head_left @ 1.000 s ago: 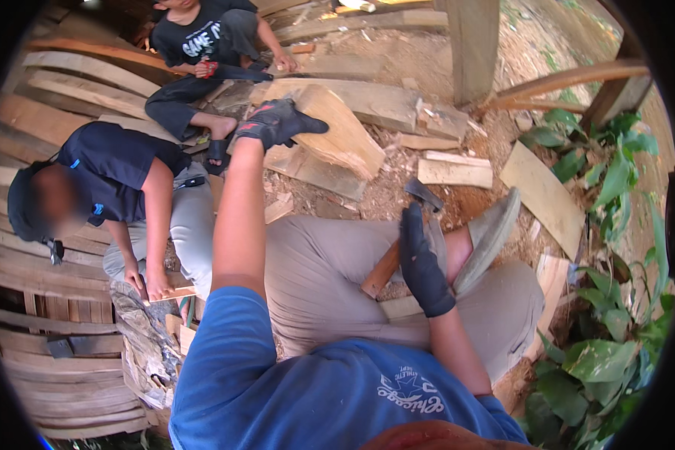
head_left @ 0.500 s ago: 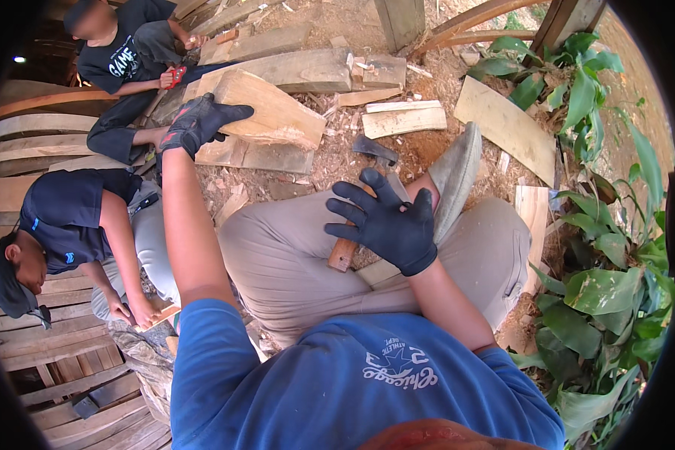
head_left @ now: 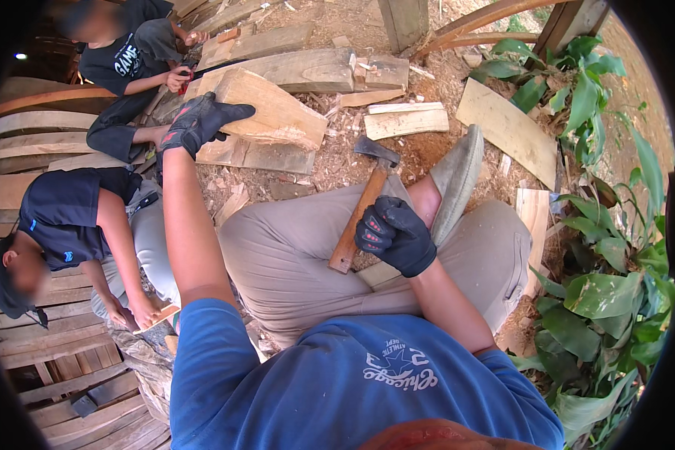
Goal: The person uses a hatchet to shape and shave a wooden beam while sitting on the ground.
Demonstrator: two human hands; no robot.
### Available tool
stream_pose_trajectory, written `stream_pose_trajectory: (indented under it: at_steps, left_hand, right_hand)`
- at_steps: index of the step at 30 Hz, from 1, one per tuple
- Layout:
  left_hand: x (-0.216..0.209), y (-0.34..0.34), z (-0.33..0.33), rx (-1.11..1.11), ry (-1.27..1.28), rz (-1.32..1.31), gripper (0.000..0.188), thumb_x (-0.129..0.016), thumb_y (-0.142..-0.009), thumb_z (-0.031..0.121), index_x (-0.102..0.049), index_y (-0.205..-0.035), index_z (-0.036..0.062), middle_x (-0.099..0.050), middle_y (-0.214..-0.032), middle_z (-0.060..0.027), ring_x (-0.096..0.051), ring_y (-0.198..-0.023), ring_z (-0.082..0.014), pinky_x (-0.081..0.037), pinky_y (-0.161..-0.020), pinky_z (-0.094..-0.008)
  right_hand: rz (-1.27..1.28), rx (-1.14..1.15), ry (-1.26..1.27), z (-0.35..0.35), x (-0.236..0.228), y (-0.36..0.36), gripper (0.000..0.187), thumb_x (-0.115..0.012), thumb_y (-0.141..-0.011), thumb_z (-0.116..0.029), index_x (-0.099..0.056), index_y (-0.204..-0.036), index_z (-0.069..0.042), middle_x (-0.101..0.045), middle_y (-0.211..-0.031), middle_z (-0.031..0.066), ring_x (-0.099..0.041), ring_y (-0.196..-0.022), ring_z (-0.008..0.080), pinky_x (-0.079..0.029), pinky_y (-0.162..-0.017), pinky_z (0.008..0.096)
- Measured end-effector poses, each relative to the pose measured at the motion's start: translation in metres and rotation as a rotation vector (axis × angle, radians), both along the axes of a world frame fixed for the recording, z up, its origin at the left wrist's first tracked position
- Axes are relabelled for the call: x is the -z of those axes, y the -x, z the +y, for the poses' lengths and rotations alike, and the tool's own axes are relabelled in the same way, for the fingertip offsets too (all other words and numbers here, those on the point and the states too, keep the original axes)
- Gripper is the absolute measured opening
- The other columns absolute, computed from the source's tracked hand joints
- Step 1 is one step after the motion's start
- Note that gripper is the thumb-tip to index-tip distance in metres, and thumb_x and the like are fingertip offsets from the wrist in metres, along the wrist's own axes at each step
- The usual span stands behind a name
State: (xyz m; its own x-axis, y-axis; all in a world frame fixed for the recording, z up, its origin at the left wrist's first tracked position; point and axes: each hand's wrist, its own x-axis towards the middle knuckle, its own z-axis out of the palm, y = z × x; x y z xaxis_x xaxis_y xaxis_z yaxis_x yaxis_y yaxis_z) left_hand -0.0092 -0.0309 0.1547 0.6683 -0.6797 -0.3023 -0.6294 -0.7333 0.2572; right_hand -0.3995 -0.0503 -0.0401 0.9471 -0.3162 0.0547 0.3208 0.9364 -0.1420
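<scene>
My left hand [head_left: 199, 124], in a black glove, grips the near-left end of a thick, pale wood block [head_left: 270, 109], its thumb lying over the top. The block is tilted and rests among planks and chips. My right hand [head_left: 396, 236], gloved too, is closed in a fist above my crossed legs, with nothing seen in it. Just left of that fist lies a hatchet [head_left: 356, 225], with a dark metal head and a brown wooden handle. Its handle shows along its length beside my fingers, and its head points away from me.
Planks [head_left: 292, 71] and a split board [head_left: 405, 120] lie on chip-strewn ground ahead. A person [head_left: 127, 56] at far left holds a long dark tool with a red grip. Another person [head_left: 75, 217] bends over a small wood strip [head_left: 157, 318]. Leafy plants [head_left: 600, 292] stand right.
My right hand has closed from spread fingers into a fist, uncovering the hatchet handle. My left hand stays on the block. The far person's long dark tool now shows along the plank.
</scene>
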Motion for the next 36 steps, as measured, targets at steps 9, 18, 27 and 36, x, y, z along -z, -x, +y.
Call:
stream_pose_trajectory:
  at_steps: [9, 18, 27, 36]
  left_hand:
    - [-0.003, 0.003, -0.003, -0.013, -0.021, 0.069, 0.083, -0.087, -0.082, 0.057, -0.070, -0.135, -0.0050, -0.079, -0.113, -0.0143, -0.078, -0.090, -0.0212, -0.063, -0.070, -0.0335]
    - [0.002, -0.003, 0.001, 0.008, 0.005, 0.035, 0.102, -0.087, -0.076, 0.066, -0.065, -0.139, -0.0119, -0.080, -0.111, -0.0182, -0.080, -0.080, -0.0236, -0.063, -0.071, -0.0357]
    - [0.000, 0.010, 0.008, -0.044, 0.174, 0.023, 0.094, -0.089, -0.076, 0.059, -0.067, -0.137, -0.0095, -0.079, -0.117, -0.0170, -0.078, -0.091, -0.0230, -0.062, -0.071, -0.0347]
    - [0.030, 0.000, 0.044, -0.170, 0.277, -0.203, 0.098, -0.088, -0.068, 0.069, -0.073, -0.127, -0.0062, -0.074, -0.130, -0.0302, -0.069, -0.127, -0.0439, -0.053, -0.109, -0.0482]
  right_hand:
    - [0.078, -0.014, -0.030, 0.001, 0.008, -0.002, 0.035, -0.063, -0.092, -0.002, -0.040, -0.069, -0.017, -0.036, -0.062, -0.0006, -0.036, -0.055, 0.0155, -0.032, -0.055, 0.0363]
    - [0.085, -0.027, -0.086, 0.002, 0.005, -0.002, 0.035, -0.061, -0.086, 0.000, -0.037, -0.065, -0.016, -0.035, -0.059, 0.0007, -0.033, -0.054, 0.0170, -0.030, -0.054, 0.0367]
    - [0.564, 0.048, 0.262, -0.006, 0.002, -0.015, 0.028, -0.071, -0.098, -0.013, -0.052, -0.078, -0.015, -0.046, -0.065, -0.0006, -0.044, -0.058, 0.0120, -0.038, -0.056, 0.0318]
    - [1.303, 0.357, 1.663, 0.013, 0.007, -0.017, 0.058, -0.076, -0.098, -0.055, -0.071, -0.102, 0.002, -0.074, -0.084, 0.0208, -0.075, -0.082, 0.0349, -0.058, -0.078, 0.0470]
